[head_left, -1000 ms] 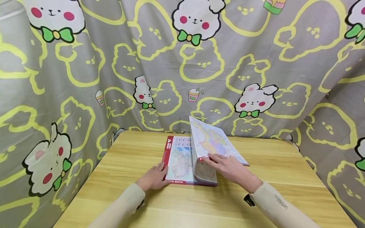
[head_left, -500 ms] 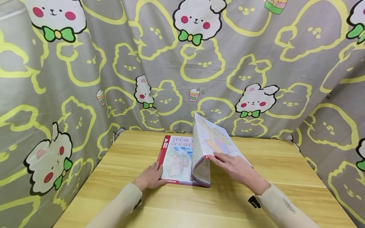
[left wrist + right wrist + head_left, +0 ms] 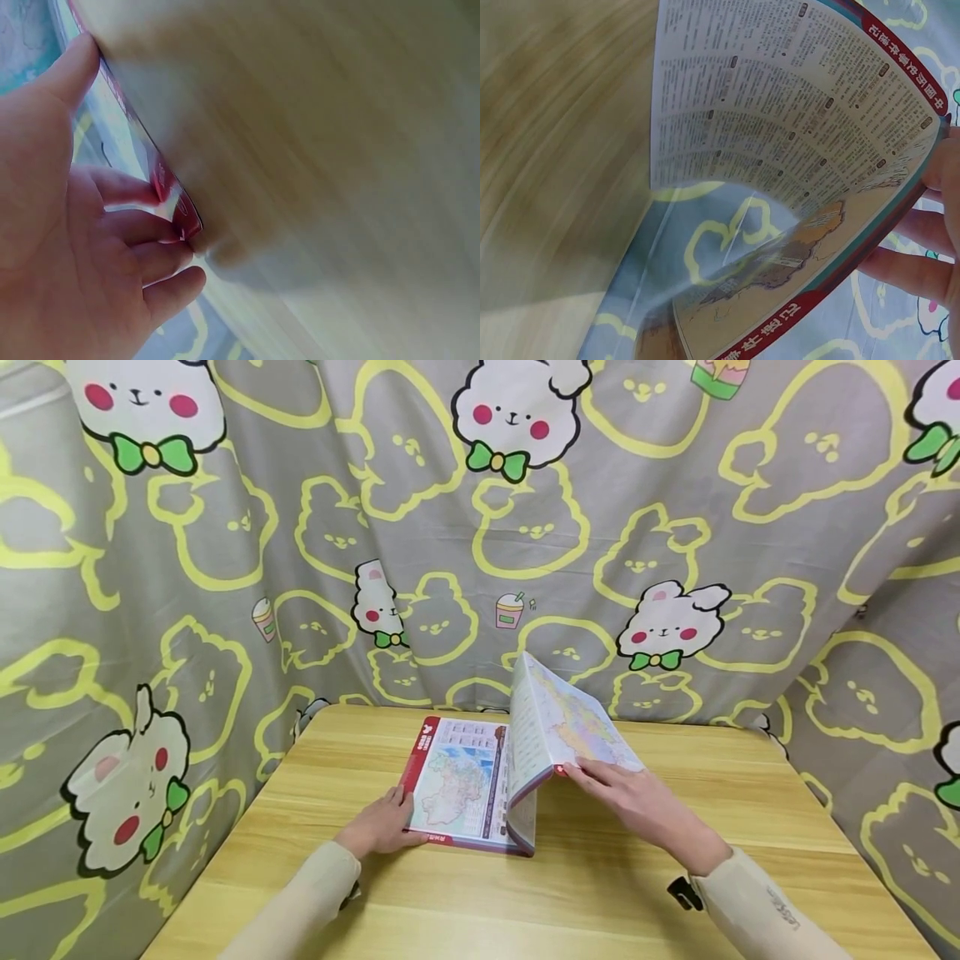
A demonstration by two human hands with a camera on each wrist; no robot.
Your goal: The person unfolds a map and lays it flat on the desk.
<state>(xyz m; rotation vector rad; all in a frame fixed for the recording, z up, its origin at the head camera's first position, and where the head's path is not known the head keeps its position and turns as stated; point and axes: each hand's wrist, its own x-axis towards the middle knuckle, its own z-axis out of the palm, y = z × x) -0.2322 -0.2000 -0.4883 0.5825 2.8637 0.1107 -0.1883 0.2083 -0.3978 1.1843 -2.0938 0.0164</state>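
A thin map book point(image 3: 453, 785) with red borders lies on the wooden table, its left part flat with a map facing up. The left hand point(image 3: 375, 822) holds its near left corner, thumb at the near edge and fingers at the left edge; the left wrist view shows these fingers point(image 3: 161, 225) bent against the red corner. The right hand point(image 3: 637, 793) pinches the near corner of the lifted part point(image 3: 570, 718), which bends up and over with a coloured map outward. In the right wrist view, the fingers point(image 3: 907, 270) grip its red edge, and dense print shows on a curved page point(image 3: 780, 97).
The wooden table point(image 3: 465, 910) reaches back to a grey curtain point(image 3: 420, 543) with yellow outlines and white cartoon animals, which also hangs along both sides. A black strap piece point(image 3: 684, 893) shows at the right sleeve point(image 3: 757, 893).
The left hand and the flat part of the map book have slid left. The right hand has moved right, and the lifted part stands farther from the flat page, showing more of its inner side.
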